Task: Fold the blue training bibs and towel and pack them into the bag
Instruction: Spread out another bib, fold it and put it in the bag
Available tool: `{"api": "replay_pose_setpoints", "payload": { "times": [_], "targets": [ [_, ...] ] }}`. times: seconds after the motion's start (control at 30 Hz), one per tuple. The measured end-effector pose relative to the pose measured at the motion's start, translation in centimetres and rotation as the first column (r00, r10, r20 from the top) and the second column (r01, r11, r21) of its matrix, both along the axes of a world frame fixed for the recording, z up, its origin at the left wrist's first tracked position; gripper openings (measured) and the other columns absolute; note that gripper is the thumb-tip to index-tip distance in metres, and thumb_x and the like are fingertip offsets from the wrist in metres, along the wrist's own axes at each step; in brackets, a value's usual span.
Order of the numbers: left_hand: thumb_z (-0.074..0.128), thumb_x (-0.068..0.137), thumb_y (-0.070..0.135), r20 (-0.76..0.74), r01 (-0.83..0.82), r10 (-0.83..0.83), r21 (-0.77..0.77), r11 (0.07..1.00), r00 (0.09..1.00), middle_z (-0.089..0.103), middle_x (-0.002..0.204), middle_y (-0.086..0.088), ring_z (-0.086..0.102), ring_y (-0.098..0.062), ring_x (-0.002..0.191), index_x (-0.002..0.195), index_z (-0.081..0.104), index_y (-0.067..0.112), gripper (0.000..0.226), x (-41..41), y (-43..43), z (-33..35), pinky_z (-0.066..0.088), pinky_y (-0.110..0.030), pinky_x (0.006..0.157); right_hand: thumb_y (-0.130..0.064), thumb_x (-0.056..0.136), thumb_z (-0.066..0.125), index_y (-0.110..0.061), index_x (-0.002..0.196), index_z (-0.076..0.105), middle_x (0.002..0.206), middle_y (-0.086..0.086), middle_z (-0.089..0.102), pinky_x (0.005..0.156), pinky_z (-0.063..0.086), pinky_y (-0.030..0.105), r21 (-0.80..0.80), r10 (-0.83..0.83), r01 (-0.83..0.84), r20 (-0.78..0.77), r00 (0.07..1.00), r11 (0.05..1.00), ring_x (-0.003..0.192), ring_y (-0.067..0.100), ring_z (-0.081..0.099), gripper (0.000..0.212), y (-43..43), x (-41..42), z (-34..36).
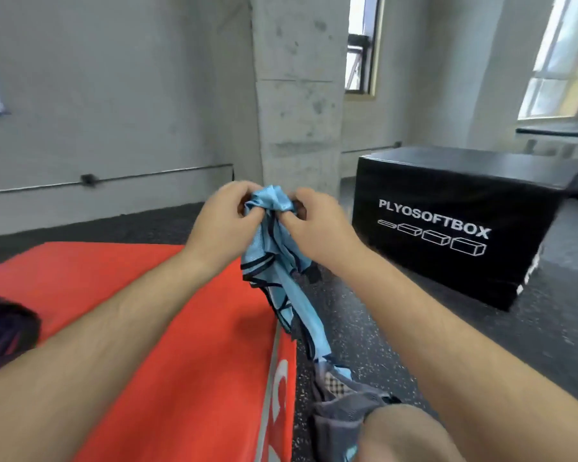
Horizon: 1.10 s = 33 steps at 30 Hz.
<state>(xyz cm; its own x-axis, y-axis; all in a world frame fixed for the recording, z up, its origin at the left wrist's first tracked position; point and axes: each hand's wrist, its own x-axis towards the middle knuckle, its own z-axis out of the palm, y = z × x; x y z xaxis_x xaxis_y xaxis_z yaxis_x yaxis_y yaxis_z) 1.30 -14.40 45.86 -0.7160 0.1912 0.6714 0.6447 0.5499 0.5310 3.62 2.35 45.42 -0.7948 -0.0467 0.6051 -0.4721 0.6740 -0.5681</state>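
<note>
Head view, bib: one blue bib (282, 271) is up in the air, bunched at its top end between both hands. The rest dangles in a twisted rope, black trim showing.
Left hand: the left hand (221, 221) is curled on the left side of the bunch, thumb and fingers pinching cloth.
Right hand: same deal for the right hand (317, 228) on the right side, fingers dug into the fabric. The two hands are just beside each other.
Key relation: the bib's long axis runs from the grip down and toward the near side, so all the loose cloth is below and nearer than the hands. Neither hand is closer; they share the same end. My guess is they need to spread sideways to find the shoulders and open it flat.
Where it hangs: right along the right edge of the red mat (167, 328). The tail ends near a grey mesh cloth (344, 408) by the knee (404, 435); can't tell if they touch.
Room: lots of red mat shows to the left of the bib, probably the laying spot. The black plyo box (447, 235) is far right, well apart.
Bag: the dark thing (4, 335) at the near left edge might be it, but it's too cut off to say.
Towel: can't pick one out.
</note>
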Motion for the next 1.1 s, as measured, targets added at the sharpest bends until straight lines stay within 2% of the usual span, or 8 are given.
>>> {"api": "replay_pose_setpoints", "payload": {
  "times": [0.2,0.37,0.43,0.53,0.7,0.87,0.97,1.1],
  "targets": [
    [0.060,0.087,0.006,-0.060,-0.211,0.212,0.023,0.977,0.975,0.058,0.076,0.015,0.052,0.012,0.067,0.090,0.066,0.020,0.016,4.3,-12.3,5.1,0.036,-0.007,0.062,-0.021,0.090,0.054,-0.013,0.082,0.058,0.072,-0.003,0.058,0.066,0.043,0.038,0.021,0.226,-0.225,-0.064,0.972,0.974,0.071,0.020,0.054,0.012,-12.8,0.2,4.9],
    [0.063,0.090,0.013,0.052,-0.335,0.345,-0.135,0.932,0.937,0.068,0.085,0.003,0.055,-0.006,0.070,0.098,0.072,0.010,0.012,4.5,-18.9,1.0,0.033,-0.017,0.061,-0.020,0.090,0.053,-0.019,0.068,0.043,0.068,-0.006,0.050,0.057,0.025,0.031,0.145,0.244,-0.258,0.107,0.964,0.955,0.073,0.021,0.049,0.025,-19.2,-1.0,1.4],
    [0.066,0.090,0.019,0.170,-0.385,0.413,-0.177,0.906,0.895,0.070,0.096,0.002,0.059,-0.012,0.084,0.106,0.070,0.013,0.018,3.8,-21.2,-3.5,0.035,-0.016,0.066,-0.019,0.091,0.054,-0.018,0.084,0.056,0.081,-0.004,0.059,0.061,0.035,0.025,0.178,0.234,-0.275,0.219,0.947,0.945,0.084,0.023,0.056,0.007,-20.6,-2.5,-2.8],
    [0.070,0.089,0.026,0.418,-0.342,0.427,-0.265,0.902,0.802,0.065,0.116,-0.003,0.064,-0.022,0.098,0.129,0.058,0.014,0.043,3.4,-23.8,-10.7,0.048,-0.028,0.083,-0.019,0.090,0.058,-0.012,0.145,0.043,0.140,0.012,0.052,0.103,0.042,0.031,0.318,0.176,-0.332,0.432,0.885,0.888,0.128,0.027,0.050,0.057,-20.9,-4.2,-9.1],
    [0.071,0.087,0.044,0.541,-0.084,0.435,-0.554,0.828,0.720,0.060,0.124,0.000,0.058,-0.021,0.112,0.130,0.058,0.014,0.053,3.1,-25.0,-15.7,0.044,-0.029,0.093,-0.020,0.089,0.062,-0.021,0.134,0.058,0.135,0.005,0.053,0.110,0.036,0.036,0.474,0.260,-0.477,0.452,0.853,0.740,0.127,0.025,0.049,0.046,-21.0,-4.9,-12.6],
    [0.067,0.081,0.061,0.411,-0.104,0.471,-0.657,0.746,0.780,0.052,0.097,0.003,0.054,-0.023,0.096,0.101,0.057,0.023,0.043,1.8,-24.4,-17.0,0.044,-0.036,0.082,-0.028,0.089,0.064,-0.023,0.132,0.058,0.126,0.002,0.060,0.101,0.044,0.040,0.513,0.242,-0.478,0.460,0.855,0.713,0.119,0.025,0.054,0.044,-21.1,-5.1,-13.7],
    [0.063,0.088,0.045,0.339,-0.195,0.475,-0.609,0.769,0.812,0.050,0.096,0.001,0.054,-0.024,0.094,0.093,0.059,0.018,0.027,1.1,-22.8,-17.0,0.044,-0.037,0.084,-0.042,0.086,0.069,-0.023,0.145,0.044,0.142,0.002,0.051,0.109,0.039,0.042,0.486,0.213,-0.444,0.458,0.863,0.753,0.130,0.025,0.046,0.066,-21.5,-5.7,-14.0],
    [0.062,0.090,0.024,0.294,-0.253,0.395,-0.422,0.871,0.871,0.050,0.089,0.005,0.054,-0.020,0.088,0.091,0.063,0.019,0.005,0.2,-21.9,-16.2,0.045,-0.036,0.082,-0.039,0.092,0.060,-0.027,0.129,0.059,0.127,-0.002,0.062,0.102,0.039,0.041,0.549,0.214,-0.351,0.298,0.930,0.758,0.118,0.026,0.050,0.039,-22.2,-6.3,-14.0]
  ]
}}
